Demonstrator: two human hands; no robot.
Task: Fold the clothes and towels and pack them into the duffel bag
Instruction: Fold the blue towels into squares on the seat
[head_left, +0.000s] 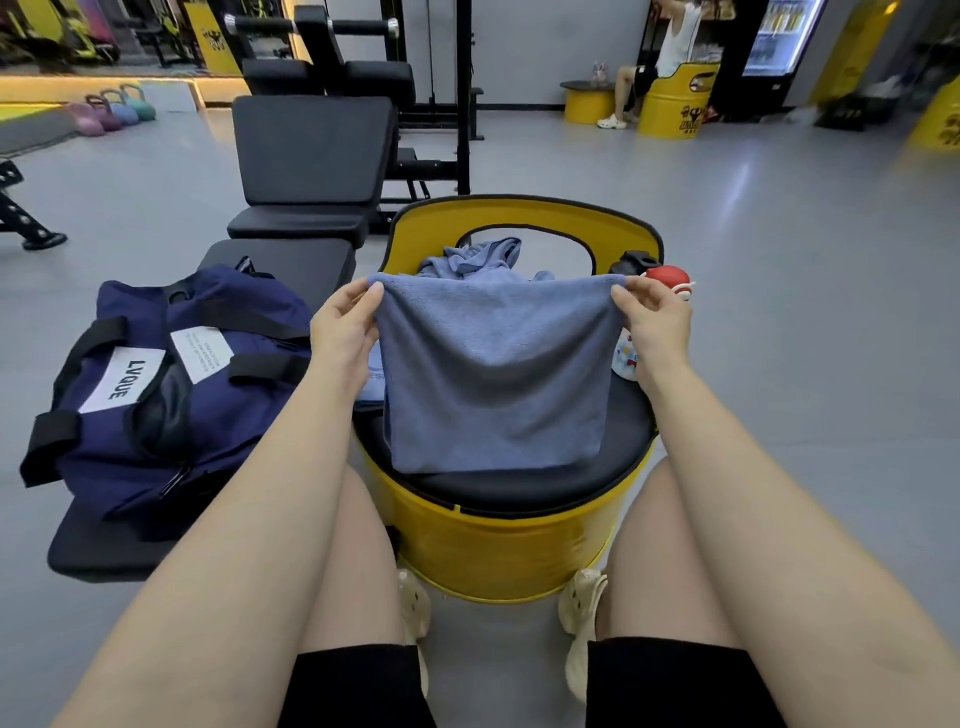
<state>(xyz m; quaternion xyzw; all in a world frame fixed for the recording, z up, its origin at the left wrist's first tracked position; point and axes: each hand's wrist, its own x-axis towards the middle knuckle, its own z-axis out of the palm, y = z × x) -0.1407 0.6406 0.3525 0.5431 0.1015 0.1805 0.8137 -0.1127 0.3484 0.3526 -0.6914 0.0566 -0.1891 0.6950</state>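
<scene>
the left hand (345, 322) and right hand (652, 319) hold a blue towel (493, 374) up over the yellow drum seat (498, 551), fingers pinching its top corners. the navy duffel bag (171, 384) lies on the tabletop (104, 545) to the left, apart from the towel.

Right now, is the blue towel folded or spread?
Folded, seemingly doubled: the blue towel hangs between the left hand and right hand, pinched at top corners.

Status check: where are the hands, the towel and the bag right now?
Both hands, left and right, pinch the blue towel's top corners, holding it over the yellow seat. Navy duffel bag on the bench to the left, zipped. More blue laundry waits behind.
</scene>
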